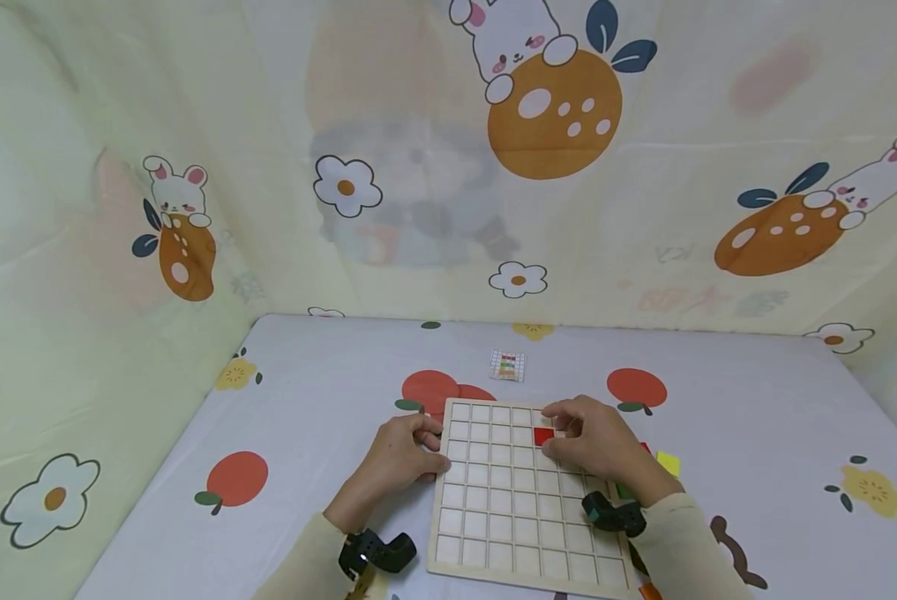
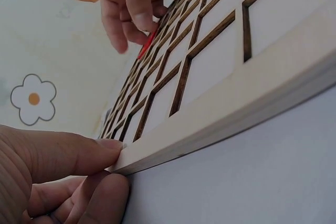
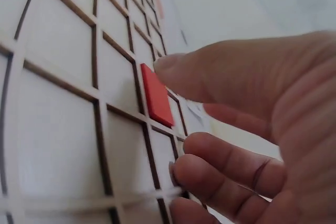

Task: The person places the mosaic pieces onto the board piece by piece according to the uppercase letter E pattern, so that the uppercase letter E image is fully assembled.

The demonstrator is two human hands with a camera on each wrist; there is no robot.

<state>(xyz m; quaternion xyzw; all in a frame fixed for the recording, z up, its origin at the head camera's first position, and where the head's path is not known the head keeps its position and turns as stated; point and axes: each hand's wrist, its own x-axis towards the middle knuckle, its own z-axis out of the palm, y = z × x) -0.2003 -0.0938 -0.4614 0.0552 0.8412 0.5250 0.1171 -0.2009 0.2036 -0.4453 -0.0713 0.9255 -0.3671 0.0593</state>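
A wooden grid board (image 1: pixel 493 558) with square compartments lies on the table. One red square tile (image 1: pixel 543 437) sits in a compartment near the board's far right part; in the right wrist view the same red tile (image 3: pixel 156 97) looks slightly raised above the dividers. My left hand (image 1: pixel 399 454) grips the board's left edge, thumb on top and fingers beneath, as the left wrist view shows. Over the tile is my right hand (image 1: pixel 598 442), thumb beside the tile's edge and fingers loosely bent, apart from the thumb. Whether the thumb touches the tile, I cannot tell.
Beyond the board lies a small card (image 1: pixel 508 365) printed with a coloured grid pattern. Right of the board, partly behind the right arm, are a yellow piece (image 1: pixel 668 464) and bits of red and green. An orange piece (image 1: pixel 649 592) shows at the bottom edge.
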